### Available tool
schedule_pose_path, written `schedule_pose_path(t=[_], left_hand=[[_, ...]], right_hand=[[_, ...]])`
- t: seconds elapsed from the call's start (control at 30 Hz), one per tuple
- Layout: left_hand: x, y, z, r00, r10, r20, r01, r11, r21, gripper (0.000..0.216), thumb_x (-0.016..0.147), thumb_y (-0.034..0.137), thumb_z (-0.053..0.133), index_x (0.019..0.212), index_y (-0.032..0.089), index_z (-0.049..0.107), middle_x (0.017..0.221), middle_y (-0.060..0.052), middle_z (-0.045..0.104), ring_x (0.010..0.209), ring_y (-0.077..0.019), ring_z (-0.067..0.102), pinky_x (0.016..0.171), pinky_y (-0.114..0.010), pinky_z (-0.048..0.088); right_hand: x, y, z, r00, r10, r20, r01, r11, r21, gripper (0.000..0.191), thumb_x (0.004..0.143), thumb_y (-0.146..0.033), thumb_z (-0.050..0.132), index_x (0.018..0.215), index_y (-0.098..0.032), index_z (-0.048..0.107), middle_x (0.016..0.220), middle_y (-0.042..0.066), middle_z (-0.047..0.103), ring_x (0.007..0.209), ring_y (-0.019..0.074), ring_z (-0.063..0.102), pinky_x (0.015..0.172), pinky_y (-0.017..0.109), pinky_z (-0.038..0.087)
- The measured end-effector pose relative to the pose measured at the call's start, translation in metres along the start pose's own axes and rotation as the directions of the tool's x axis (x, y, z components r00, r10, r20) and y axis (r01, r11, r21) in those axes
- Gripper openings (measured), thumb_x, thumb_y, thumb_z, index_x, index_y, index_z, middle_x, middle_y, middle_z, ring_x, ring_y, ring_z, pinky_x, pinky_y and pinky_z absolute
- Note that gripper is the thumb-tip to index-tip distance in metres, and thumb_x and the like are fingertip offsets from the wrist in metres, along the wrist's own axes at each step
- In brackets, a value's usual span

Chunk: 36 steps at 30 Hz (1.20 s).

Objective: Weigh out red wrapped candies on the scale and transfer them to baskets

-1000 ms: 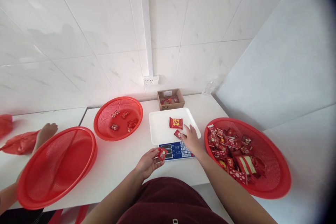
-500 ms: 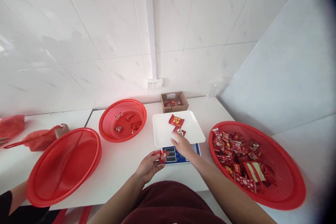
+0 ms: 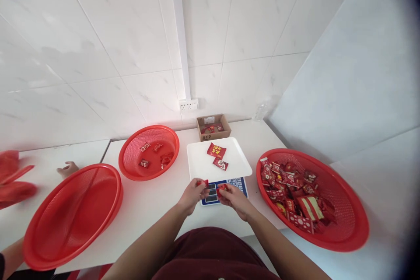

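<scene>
My left hand point(image 3: 193, 196) pinches a small red packet point(image 3: 204, 182) over the front of a scale point(image 3: 210, 201). Close by on the right, my right hand point(image 3: 236, 200) has its fingers closed on another small red packet point(image 3: 222, 189), partly hidden by the fingers. Just beyond both hands is the scale's white tray point(image 3: 200, 157). Lying on it are a larger red packet with yellow print point(image 3: 217, 151) and a smaller red packet with a white label point(image 3: 220, 164).
On the right, a red basket point(image 3: 356, 223) holds many red packets. Another red basket point(image 3: 123, 146) with several packets stands left of the tray, near an empty-looking red basket point(image 3: 33, 227). Behind the tray sits a cardboard box point(image 3: 215, 135). A co-worker's hand point(image 3: 68, 169) is far left, near red bags point(image 3: 15, 194).
My right hand has drawn back from the tray and now holds a red packet beside my left hand. At far left, the co-worker's red bag has shifted left, away from the hand.
</scene>
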<state>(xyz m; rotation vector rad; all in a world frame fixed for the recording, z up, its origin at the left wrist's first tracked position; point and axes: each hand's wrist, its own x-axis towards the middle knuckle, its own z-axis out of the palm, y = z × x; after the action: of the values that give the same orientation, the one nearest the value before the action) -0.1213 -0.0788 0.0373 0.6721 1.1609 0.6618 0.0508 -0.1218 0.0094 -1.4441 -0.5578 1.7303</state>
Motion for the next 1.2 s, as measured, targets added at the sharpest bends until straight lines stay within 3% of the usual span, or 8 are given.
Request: schedule_pose_path(t=[0.23, 0.37, 0.47, 0.53, 0.63, 0.8, 1.03, 1.2], left_hand=[[0.031, 0.039, 0.016, 1.000, 0.028, -0.010, -0.028, 0.999, -0.031, 0.078, 0.071, 0.038, 0.075, 0.137, 0.031, 0.033, 0.145, -0.012, 0.036, 0.116, -0.0264, 0.052, 0.093, -0.039, 0.046], [0.019, 0.018, -0.001, 0.998, -0.058, -0.039, 0.060, 0.997, 0.049, 0.066, 0.071, 0.039, 0.074, 0.127, 0.021, 0.045, 0.134, -0.016, 0.046, 0.109, -0.0270, 0.057, 0.089, -0.038, 0.046], [-0.001, -0.003, -0.021, 0.991, -0.134, 0.005, 0.133, 0.987, 0.085, 0.047, 0.072, 0.037, 0.072, 0.110, 0.016, 0.054, 0.117, -0.014, 0.057, 0.092, -0.0196, 0.061, 0.084, -0.034, 0.047], [-0.016, -0.013, -0.035, 0.984, -0.175, 0.043, 0.172, 0.982, 0.076, 0.044, 0.072, 0.038, 0.072, 0.108, 0.018, 0.055, 0.106, -0.009, 0.062, 0.084, -0.0159, 0.061, 0.081, -0.031, 0.048], [-0.034, -0.021, -0.050, 0.978, -0.205, 0.040, 0.203, 0.978, 0.055, 0.045, 0.071, 0.042, 0.073, 0.107, 0.020, 0.056, 0.100, -0.006, 0.063, 0.081, -0.0146, 0.061, 0.078, -0.030, 0.048], [-0.042, -0.021, -0.051, 0.978, -0.209, 0.000, 0.208, 0.975, 0.072, 0.048, 0.066, 0.043, 0.075, 0.104, 0.020, 0.058, 0.100, -0.006, 0.064, 0.082, -0.0148, 0.061, 0.079, -0.030, 0.047], [-0.035, -0.015, -0.029, 0.980, -0.153, 0.129, 0.130, 0.977, 0.171, 0.050, 0.066, 0.048, 0.074, 0.105, 0.020, 0.058, 0.101, -0.006, 0.062, 0.085, -0.0160, 0.059, 0.079, -0.031, 0.046], [-0.038, -0.018, -0.040, 0.985, -0.145, 0.091, 0.128, 0.977, 0.172, 0.049, 0.066, 0.047, 0.073, 0.104, 0.019, 0.058, 0.102, -0.008, 0.062, 0.086, -0.0167, 0.058, 0.081, -0.031, 0.045]], right_hand=[[-0.012, 0.000, -0.037, 0.986, -0.006, -0.168, 0.030, 0.990, 0.140, 0.026, 0.069, -0.029, 0.073, 0.090, -0.022, 0.060, 0.078, -0.001, 0.065, 0.068, 0.0108, 0.063, 0.069, 0.025, 0.050], [-0.019, 0.002, -0.058, 0.950, -0.108, -0.294, 0.126, 0.991, 0.044, 0.031, 0.070, -0.033, 0.069, 0.097, -0.021, 0.060, 0.078, 0.000, 0.066, 0.071, 0.0138, 0.063, 0.067, 0.027, 0.049], [-0.024, -0.001, -0.083, 0.873, -0.252, -0.417, 0.186, 0.964, -0.191, 0.033, 0.073, -0.038, 0.061, 0.101, -0.020, 0.060, 0.087, 0.004, 0.067, 0.076, 0.0184, 0.064, 0.070, 0.032, 0.050], [-0.029, -0.004, -0.105, 0.792, -0.377, -0.480, 0.147, 0.881, -0.450, 0.030, 0.075, -0.036, 0.055, 0.100, -0.020, 0.061, 0.095, 0.007, 0.068, 0.084, 0.0218, 0.064, 0.077, 0.036, 0.049], [-0.036, -0.010, -0.135, 0.692, -0.558, -0.457, -0.025, 0.614, -0.789, 0.026, 0.078, -0.029, 0.050, 0.096, -0.018, 0.065, 0.108, 0.012, 0.066, 0.102, 0.0262, 0.059, 0.092, 0.040, 0.043], [-0.025, -0.019, -0.153, 0.675, -0.619, -0.400, -0.245, 0.324, -0.914, 0.039, 0.084, -0.028, 0.046, 0.117, -0.012, 0.060, 0.125, 0.016, 0.058, 0.116, 0.0306, 0.049, 0.097, 0.042, 0.038], [0.009, -0.027, -0.148, 0.689, -0.549, -0.473, -0.357, 0.311, -0.881, 0.049, 0.083, -0.026, 0.048, 0.131, -0.018, 0.048, 0.131, 0.014, 0.055, 0.125, 0.0331, 0.042, 0.096, 0.050, 0.035], [0.008, -0.028, -0.165, 0.600, -0.618, -0.507, -0.271, 0.439, -0.857, 0.036, 0.084, -0.032, 0.045, 0.112, -0.016, 0.061, 0.108, 0.016, 0.066, 0.103, 0.0305, 0.057, 0.087, 0.046, 0.042]])
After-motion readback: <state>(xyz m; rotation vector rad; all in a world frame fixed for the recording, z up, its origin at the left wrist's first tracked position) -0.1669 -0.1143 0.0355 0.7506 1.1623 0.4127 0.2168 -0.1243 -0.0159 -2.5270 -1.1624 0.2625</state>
